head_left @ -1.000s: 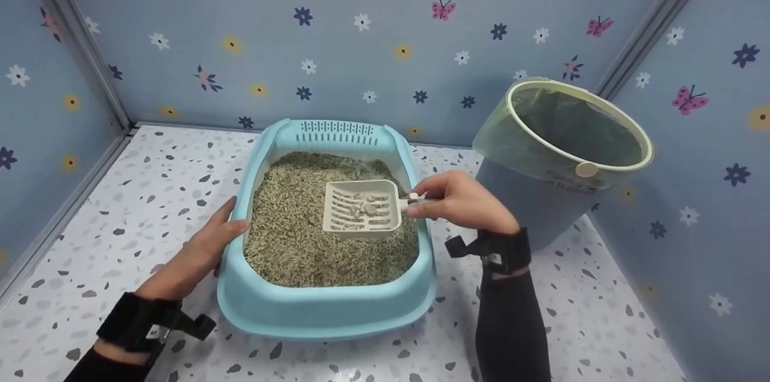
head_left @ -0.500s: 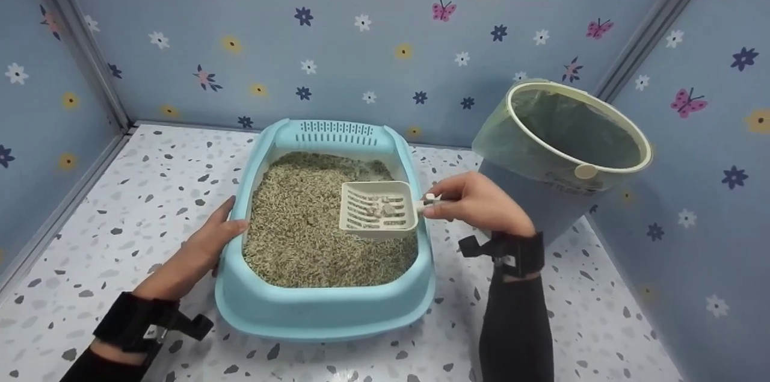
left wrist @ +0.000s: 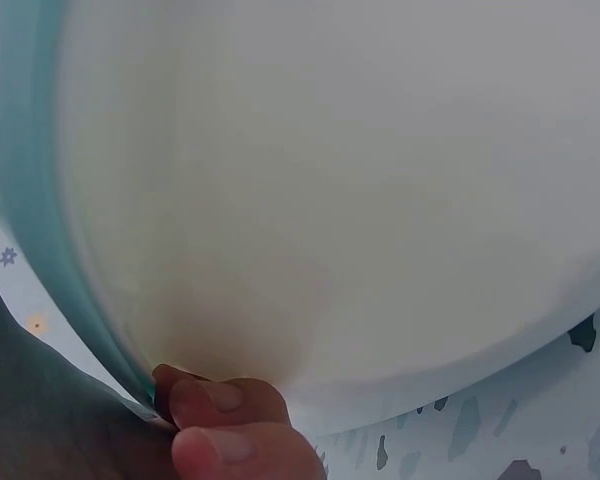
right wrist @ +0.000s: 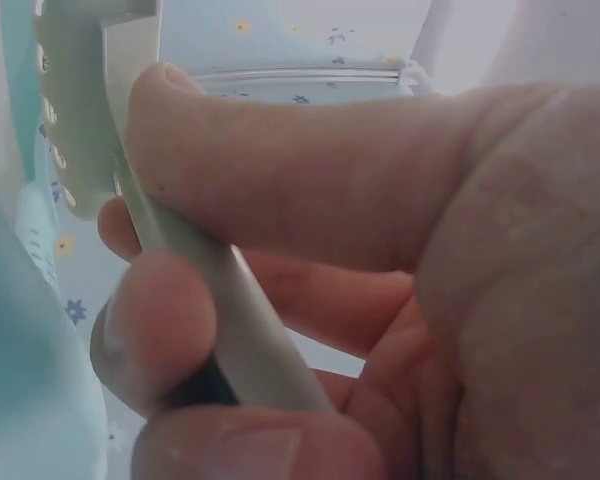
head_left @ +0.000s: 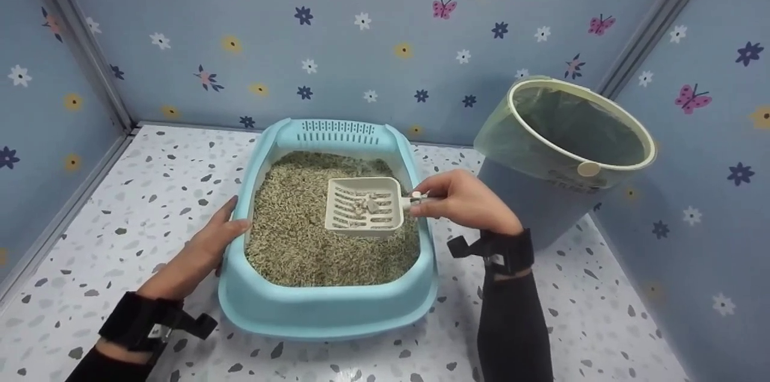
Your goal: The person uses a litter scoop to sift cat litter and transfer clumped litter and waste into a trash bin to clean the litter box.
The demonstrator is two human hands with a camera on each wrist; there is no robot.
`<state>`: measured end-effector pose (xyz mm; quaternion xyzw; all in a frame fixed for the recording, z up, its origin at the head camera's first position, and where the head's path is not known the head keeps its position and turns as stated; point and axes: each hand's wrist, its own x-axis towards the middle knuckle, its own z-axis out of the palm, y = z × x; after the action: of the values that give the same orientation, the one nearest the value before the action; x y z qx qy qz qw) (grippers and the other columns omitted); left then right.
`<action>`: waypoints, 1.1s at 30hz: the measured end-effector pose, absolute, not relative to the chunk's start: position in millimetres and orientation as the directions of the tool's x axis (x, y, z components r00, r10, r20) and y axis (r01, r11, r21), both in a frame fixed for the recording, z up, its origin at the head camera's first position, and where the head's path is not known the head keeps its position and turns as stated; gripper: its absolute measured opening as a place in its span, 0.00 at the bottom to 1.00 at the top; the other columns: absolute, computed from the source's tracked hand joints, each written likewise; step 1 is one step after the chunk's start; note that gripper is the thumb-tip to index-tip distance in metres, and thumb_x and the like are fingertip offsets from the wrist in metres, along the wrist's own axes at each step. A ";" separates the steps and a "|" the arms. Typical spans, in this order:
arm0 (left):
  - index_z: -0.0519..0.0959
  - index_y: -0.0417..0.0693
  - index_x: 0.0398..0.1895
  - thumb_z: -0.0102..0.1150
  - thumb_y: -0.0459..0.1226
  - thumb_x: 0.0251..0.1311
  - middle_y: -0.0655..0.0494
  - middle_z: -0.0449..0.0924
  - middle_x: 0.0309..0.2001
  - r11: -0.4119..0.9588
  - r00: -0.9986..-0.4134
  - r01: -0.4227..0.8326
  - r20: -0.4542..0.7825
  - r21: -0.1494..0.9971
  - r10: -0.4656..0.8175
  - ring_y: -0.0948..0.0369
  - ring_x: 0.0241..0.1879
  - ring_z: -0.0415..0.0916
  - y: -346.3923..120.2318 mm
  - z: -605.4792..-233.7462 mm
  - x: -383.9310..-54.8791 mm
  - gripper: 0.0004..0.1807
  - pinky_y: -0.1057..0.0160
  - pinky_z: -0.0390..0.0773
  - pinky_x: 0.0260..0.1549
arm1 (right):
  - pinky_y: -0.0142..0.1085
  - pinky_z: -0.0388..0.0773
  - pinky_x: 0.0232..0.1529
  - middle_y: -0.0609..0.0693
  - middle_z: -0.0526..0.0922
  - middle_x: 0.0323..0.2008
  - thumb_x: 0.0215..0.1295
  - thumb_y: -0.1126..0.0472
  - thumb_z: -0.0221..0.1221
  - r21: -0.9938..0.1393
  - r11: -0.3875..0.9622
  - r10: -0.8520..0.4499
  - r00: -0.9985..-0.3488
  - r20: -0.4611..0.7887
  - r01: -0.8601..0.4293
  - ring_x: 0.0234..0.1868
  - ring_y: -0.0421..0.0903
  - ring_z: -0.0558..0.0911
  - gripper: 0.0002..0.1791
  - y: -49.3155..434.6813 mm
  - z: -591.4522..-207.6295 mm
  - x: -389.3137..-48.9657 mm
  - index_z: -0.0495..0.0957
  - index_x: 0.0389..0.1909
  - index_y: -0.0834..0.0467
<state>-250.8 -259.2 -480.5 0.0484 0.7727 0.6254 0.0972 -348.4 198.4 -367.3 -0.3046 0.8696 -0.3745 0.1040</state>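
A light-blue litter box (head_left: 328,310) stands in the middle of the head view, filled with tan, grainy litter (head_left: 295,243). My left hand (head_left: 207,243) grips its left side, thumb over the rim; the left wrist view shows curled fingertips (left wrist: 230,400) against the pale outer wall. Over the right part of the litter, my right hand (head_left: 463,201) holds a cream slotted litter scoop (head_left: 364,230) roughly level by its handle. Several small pale clumps (head_left: 371,206) lie in the scoop. In the right wrist view the thumb presses along the scoop handle (right wrist: 255,330), with fingers curled round it.
A tall bin (head_left: 523,189) with a pale rim and a greenish liner bag (head_left: 505,135) stands to the right, behind my right forearm. Flower-printed walls (head_left: 337,39) close off the back and sides. The floor (head_left: 90,249) is white with grey speckles.
The scoop and right hand shifted right, then came back left to nearly where they were a second ago. Clumps in the scoop sit slightly differently. My left hand stays on the box.
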 end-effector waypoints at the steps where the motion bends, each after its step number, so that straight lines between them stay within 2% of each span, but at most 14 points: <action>1: 0.29 0.49 0.93 0.45 0.56 0.85 0.26 0.41 0.87 0.212 -0.977 -0.044 -0.087 0.976 0.196 0.41 0.65 0.73 -258.5 -481.8 -251.5 0.51 0.57 0.80 0.49 | 0.37 0.78 0.35 0.44 0.89 0.30 0.67 0.43 0.79 -0.711 0.537 -0.604 -0.795 0.051 -0.454 0.30 0.43 0.80 0.09 198.9 -366.8 -348.3 0.95 0.43 0.41; 3: 0.29 0.50 0.93 0.45 0.56 0.84 0.25 0.50 0.83 0.212 -0.977 -0.055 -0.096 0.976 0.188 0.47 0.52 0.77 -256.9 -484.1 -253.3 0.51 0.62 0.77 0.39 | 0.38 0.79 0.36 0.44 0.90 0.31 0.67 0.45 0.79 -0.710 0.543 -0.593 -0.803 0.053 -0.448 0.32 0.43 0.81 0.08 201.2 -365.8 -348.2 0.95 0.43 0.41; 4: 0.29 0.50 0.93 0.46 0.56 0.83 0.26 0.51 0.82 0.214 -0.978 -0.060 -0.100 0.975 0.185 0.49 0.49 0.77 -257.0 -484.0 -253.3 0.51 0.63 0.75 0.35 | 0.38 0.79 0.37 0.44 0.90 0.31 0.67 0.46 0.79 -0.710 0.546 -0.589 -0.807 0.051 -0.444 0.32 0.44 0.82 0.08 201.9 -365.7 -348.0 0.95 0.43 0.41; 6: 0.29 0.50 0.93 0.46 0.55 0.83 0.26 0.49 0.83 0.215 -0.978 -0.066 -0.106 0.974 0.182 0.48 0.52 0.76 -257.1 -484.0 -253.5 0.51 0.64 0.74 0.37 | 0.38 0.79 0.36 0.44 0.90 0.31 0.67 0.46 0.79 -0.708 0.551 -0.588 -0.807 0.047 -0.443 0.32 0.44 0.81 0.08 202.9 -365.5 -348.0 0.95 0.44 0.41; 8: 0.28 0.51 0.93 0.46 0.56 0.83 0.25 0.46 0.84 0.215 -0.976 -0.073 -0.114 0.974 0.185 0.43 0.57 0.74 -256.7 -484.0 -253.7 0.52 0.62 0.74 0.39 | 0.38 0.77 0.35 0.45 0.89 0.30 0.67 0.46 0.79 -0.708 0.553 -0.587 -0.808 0.044 -0.440 0.32 0.44 0.80 0.08 203.4 -365.3 -348.0 0.95 0.44 0.42; 11: 0.28 0.51 0.93 0.46 0.56 0.83 0.29 0.34 0.89 0.213 -0.975 -0.068 -0.110 0.975 0.192 0.36 0.73 0.63 -256.9 -483.5 -253.5 0.52 0.55 0.76 0.52 | 0.38 0.79 0.36 0.45 0.90 0.30 0.67 0.46 0.79 -0.705 0.560 -0.579 -0.814 0.043 -0.435 0.32 0.44 0.81 0.08 203.3 -365.3 -348.2 0.95 0.43 0.41; 16: 0.28 0.50 0.93 0.46 0.57 0.84 0.29 0.31 0.89 0.223 -0.976 -0.057 -0.102 0.973 0.194 0.35 0.77 0.60 -257.5 -482.0 -253.2 0.52 0.51 0.74 0.61 | 0.41 0.82 0.40 0.46 0.91 0.32 0.67 0.45 0.79 -0.712 0.556 -0.580 -0.814 0.037 -0.429 0.34 0.45 0.84 0.09 202.3 -365.8 -348.8 0.95 0.43 0.42; 21: 0.29 0.49 0.93 0.46 0.56 0.83 0.28 0.35 0.89 0.212 -0.977 -0.047 -0.089 0.976 0.193 0.35 0.74 0.64 -255.4 -482.4 -254.8 0.52 0.53 0.77 0.57 | 0.40 0.81 0.40 0.45 0.90 0.31 0.68 0.46 0.79 -0.715 0.552 -0.575 -0.817 0.047 -0.430 0.33 0.45 0.82 0.08 204.9 -364.2 -348.5 0.95 0.43 0.42; 24: 0.29 0.49 0.93 0.46 0.55 0.84 0.28 0.36 0.89 0.203 -0.977 -0.034 -0.076 0.979 0.199 0.34 0.75 0.65 -253.6 -483.3 -256.4 0.51 0.51 0.77 0.60 | 0.42 0.81 0.41 0.45 0.90 0.32 0.68 0.48 0.79 -0.716 0.550 -0.565 -0.823 0.059 -0.429 0.35 0.46 0.82 0.07 206.8 -361.8 -347.2 0.95 0.43 0.42; 27: 0.29 0.50 0.93 0.46 0.56 0.84 0.29 0.35 0.89 0.199 -0.976 -0.034 -0.075 0.979 0.205 0.34 0.77 0.62 -253.4 -483.4 -256.3 0.51 0.48 0.72 0.65 | 0.44 0.82 0.44 0.45 0.91 0.34 0.68 0.48 0.79 -0.720 0.547 -0.560 -0.826 0.063 -0.427 0.38 0.47 0.83 0.07 207.0 -360.1 -346.1 0.96 0.43 0.43; 29: 0.29 0.50 0.93 0.46 0.56 0.83 0.28 0.35 0.89 0.200 -0.976 -0.040 -0.082 0.979 0.203 0.34 0.76 0.62 -254.4 -483.2 -255.1 0.51 0.48 0.73 0.63 | 0.45 0.83 0.46 0.45 0.92 0.35 0.68 0.47 0.79 -0.730 0.543 -0.559 -0.827 0.055 -0.415 0.39 0.48 0.84 0.08 206.4 -359.8 -345.8 0.96 0.44 0.43; 33: 0.28 0.50 0.93 0.46 0.56 0.83 0.29 0.35 0.89 0.194 -0.975 -0.053 -0.093 0.980 0.200 0.35 0.77 0.61 -256.9 -481.6 -253.5 0.52 0.47 0.73 0.64 | 0.44 0.83 0.44 0.46 0.92 0.36 0.67 0.46 0.79 -0.743 0.545 -0.544 -0.838 0.039 -0.388 0.39 0.48 0.84 0.10 205.7 -358.5 -345.5 0.96 0.45 0.43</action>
<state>-253.5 -256.9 -481.6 0.0480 0.7662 0.6330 0.1001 -345.5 205.7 -358.5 -0.2667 0.8735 -0.3952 0.0983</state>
